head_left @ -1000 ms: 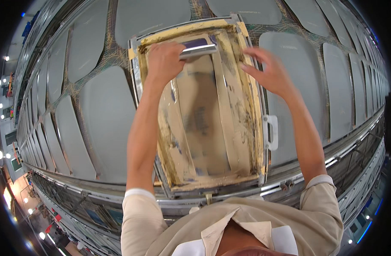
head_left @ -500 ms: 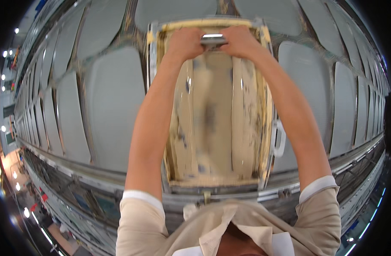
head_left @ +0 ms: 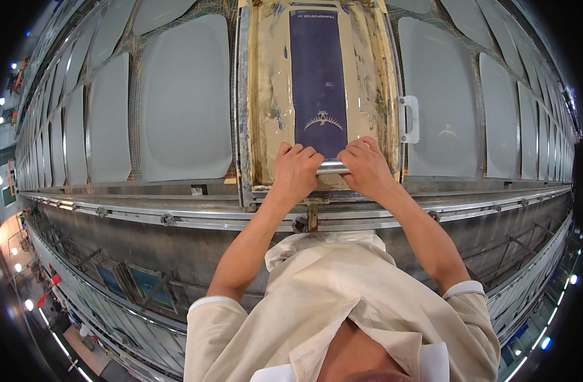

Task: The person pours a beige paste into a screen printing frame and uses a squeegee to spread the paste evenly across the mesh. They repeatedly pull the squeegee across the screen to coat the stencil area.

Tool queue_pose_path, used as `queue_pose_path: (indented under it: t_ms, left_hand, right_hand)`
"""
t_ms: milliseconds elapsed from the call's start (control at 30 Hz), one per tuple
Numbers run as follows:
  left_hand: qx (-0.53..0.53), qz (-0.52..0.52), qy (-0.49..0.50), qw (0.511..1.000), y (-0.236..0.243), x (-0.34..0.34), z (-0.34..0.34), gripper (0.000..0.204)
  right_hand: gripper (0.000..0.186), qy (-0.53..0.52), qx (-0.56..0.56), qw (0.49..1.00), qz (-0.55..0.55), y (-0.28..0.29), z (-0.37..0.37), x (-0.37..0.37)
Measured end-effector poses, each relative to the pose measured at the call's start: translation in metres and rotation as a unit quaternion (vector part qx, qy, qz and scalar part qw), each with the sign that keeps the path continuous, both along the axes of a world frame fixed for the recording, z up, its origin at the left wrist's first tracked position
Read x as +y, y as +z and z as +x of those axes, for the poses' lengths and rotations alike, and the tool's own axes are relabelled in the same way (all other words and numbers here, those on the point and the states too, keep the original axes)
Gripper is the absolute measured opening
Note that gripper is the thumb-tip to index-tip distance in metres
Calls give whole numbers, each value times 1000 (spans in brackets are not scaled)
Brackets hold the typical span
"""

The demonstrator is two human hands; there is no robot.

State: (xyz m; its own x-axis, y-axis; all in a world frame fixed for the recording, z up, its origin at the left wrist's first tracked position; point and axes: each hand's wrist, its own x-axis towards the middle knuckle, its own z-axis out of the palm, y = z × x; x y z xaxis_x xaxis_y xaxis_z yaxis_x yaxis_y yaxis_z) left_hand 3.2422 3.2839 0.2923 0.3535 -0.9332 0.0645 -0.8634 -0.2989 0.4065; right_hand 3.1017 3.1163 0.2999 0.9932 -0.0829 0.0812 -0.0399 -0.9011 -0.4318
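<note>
Both of my hands grip one squeegee by its silver metal bar [head_left: 333, 168], at the near end of a screen-printing frame [head_left: 243, 127]. My left hand [head_left: 298, 170] is closed round the bar's left end and my right hand [head_left: 369, 167] round its right end, thumbs toward the middle. The blade under the bar is hidden. Beyond the hands lies the screen's long dark blue strip [head_left: 318, 70], with a pale arc-shaped emblem near its lower end. Beige paste [head_left: 277, 89] coats the screen on either side of the strip. A white handle [head_left: 412, 120] sticks out from the frame's right side.
Grey rounded fabric panels [head_left: 186, 95] lie in rows on the long table, left and right of the frame. One panel [head_left: 439, 105] on the right bears a faint pale emblem. A metal rail [head_left: 387, 221] runs along the table's near edge, close to my body.
My hands have drawn the squeegee from the screen's far end to its near end. The strip, covered in beige before, now shows dark blue. The view has shifted, so the frame sits higher.
</note>
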Motion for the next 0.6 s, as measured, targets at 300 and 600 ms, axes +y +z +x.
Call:
queue_pose_path:
  t_ms: [300, 600]
  left_hand:
    - [-70, -38, 31, 996, -6, -161, 176, 13]
    - [-69, 41, 17, 997, -12, -295, 321, 22]
  right_hand:
    - [24, -17, 37, 998, -40, -8, 183, -168]
    - [27, -81, 136, 986, 43, 1, 321, -283]
